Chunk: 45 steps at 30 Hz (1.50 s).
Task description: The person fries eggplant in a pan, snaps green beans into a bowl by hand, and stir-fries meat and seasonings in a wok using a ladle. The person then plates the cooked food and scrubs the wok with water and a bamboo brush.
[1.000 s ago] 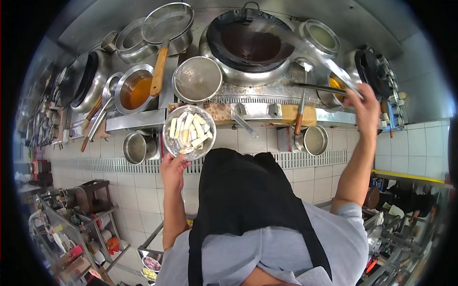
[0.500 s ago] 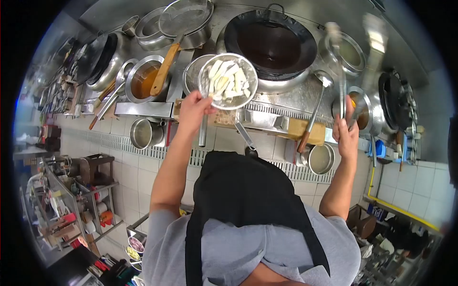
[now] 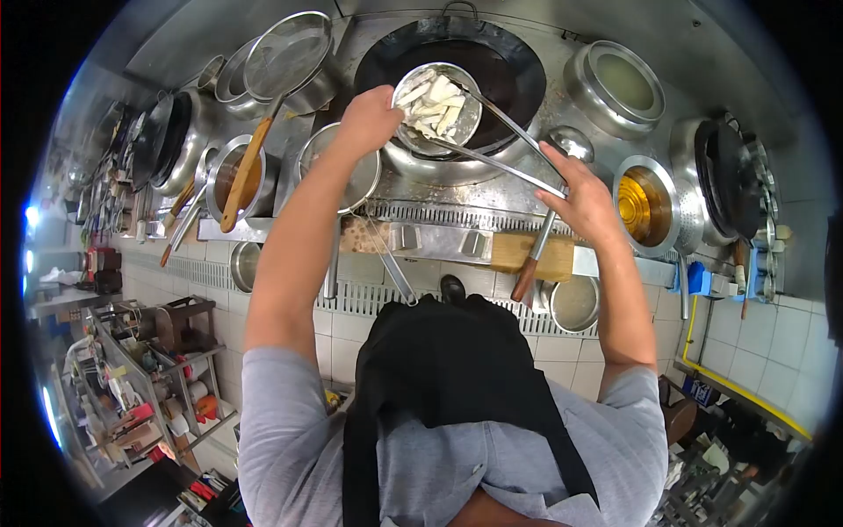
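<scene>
A metal bowl [image 3: 471, 126] of pale, floury-looking strips [image 3: 448, 114] is over the near side of a black wok [image 3: 386, 57]. My left hand [image 3: 371, 120] grips the bowl's left rim, its fingers partly hidden. In my right hand [image 3: 580, 198] are long metal tongs [image 3: 500, 166], their arms spread wide. One tip reaches the bowl's upper edge and the other its lower part; I cannot tell whether they touch the strips. Beneath my right hand lies a ladle [image 3: 537, 250] with a wooden handle.
Left of the wok sits a round strainer [image 3: 341, 206]. A pot of amber liquid [image 3: 672, 206] stands at the right, with a lidless steel pot [image 3: 575, 83] behind it. A wooden-handled mesh skimmer [image 3: 294, 57] rests on pots at the back left.
My left hand has carried the bowl forward over the wok. My right hand has swung the tongs from the right side to the bowl, and their arms are now spread.
</scene>
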Each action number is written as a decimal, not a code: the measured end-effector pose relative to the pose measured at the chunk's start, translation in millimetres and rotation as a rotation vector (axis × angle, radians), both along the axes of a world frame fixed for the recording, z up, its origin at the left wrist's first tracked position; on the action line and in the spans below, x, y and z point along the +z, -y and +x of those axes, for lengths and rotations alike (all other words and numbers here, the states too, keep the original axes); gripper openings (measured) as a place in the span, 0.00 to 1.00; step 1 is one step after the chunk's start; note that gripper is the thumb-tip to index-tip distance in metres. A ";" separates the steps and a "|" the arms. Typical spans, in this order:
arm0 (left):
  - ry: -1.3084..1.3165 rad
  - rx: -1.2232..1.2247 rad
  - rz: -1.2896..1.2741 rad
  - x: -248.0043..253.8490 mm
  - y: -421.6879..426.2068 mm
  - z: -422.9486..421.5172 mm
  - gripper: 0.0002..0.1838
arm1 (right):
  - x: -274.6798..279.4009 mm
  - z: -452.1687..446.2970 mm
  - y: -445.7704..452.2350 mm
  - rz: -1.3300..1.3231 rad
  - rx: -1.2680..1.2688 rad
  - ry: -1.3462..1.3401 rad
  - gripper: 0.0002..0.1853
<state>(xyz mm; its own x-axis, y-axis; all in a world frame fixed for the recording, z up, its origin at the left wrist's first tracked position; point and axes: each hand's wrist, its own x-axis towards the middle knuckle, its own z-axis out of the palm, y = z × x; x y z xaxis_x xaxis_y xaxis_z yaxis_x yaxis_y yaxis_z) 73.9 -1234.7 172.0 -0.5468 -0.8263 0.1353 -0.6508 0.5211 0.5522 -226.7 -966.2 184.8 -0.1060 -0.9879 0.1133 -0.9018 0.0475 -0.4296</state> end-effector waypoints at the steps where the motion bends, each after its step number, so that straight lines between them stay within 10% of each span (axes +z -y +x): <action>1: 0.080 -0.021 -0.123 0.4 1.4 -10.1 0.09 | -7.4 -3.7 3.3 0.008 -0.006 -0.002 0.42; 17: 0.353 -0.039 -0.758 -12.5 30.2 -32.3 0.06 | -25.0 -6.7 -8.0 0.081 -0.142 -0.076 0.38; 22: 0.173 0.355 -0.294 -2.4 51.2 -4.6 0.17 | 7.4 10.7 -12.9 0.017 -0.133 0.001 0.37; 28: -0.168 0.241 -0.120 -15.8 45.8 17.5 0.11 | 27.2 31.1 10.3 -0.056 -0.063 0.023 0.37; 45: -0.012 0.251 -0.369 -16.9 8.3 15.1 0.06 | -14.1 52.8 -2.5 -0.011 -0.042 0.079 0.31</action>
